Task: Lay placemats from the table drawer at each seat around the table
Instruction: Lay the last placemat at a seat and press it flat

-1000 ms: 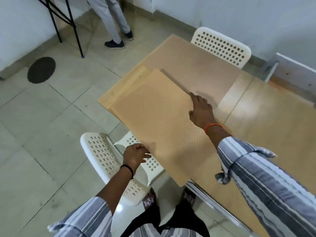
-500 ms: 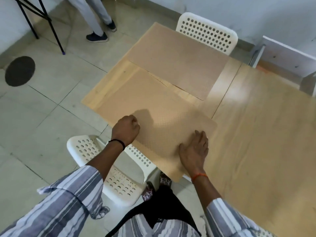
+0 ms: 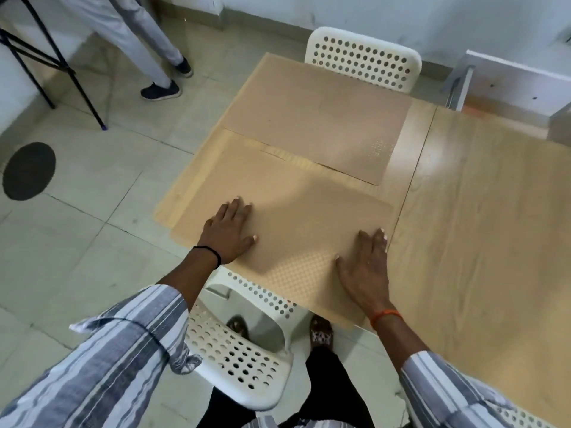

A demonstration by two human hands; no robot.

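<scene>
The wooden table (image 3: 482, 230) fills the right of the frame. On its left end lie two tan placemats: the far placemat (image 3: 315, 118) before a white perforated chair (image 3: 364, 57), the near placemat (image 3: 290, 211) lower centre. The left hand (image 3: 227, 231) and right hand (image 3: 367, 267) both press flat on it, fingers spread.

White perforated chair (image 3: 244, 344) at the table's near edge; a matching chair (image 3: 364, 58) at its far edge. Dark round floor mark (image 3: 29, 170). Black folding stand (image 3: 46, 60). Bystander's legs (image 3: 145, 44), dark shoes.
</scene>
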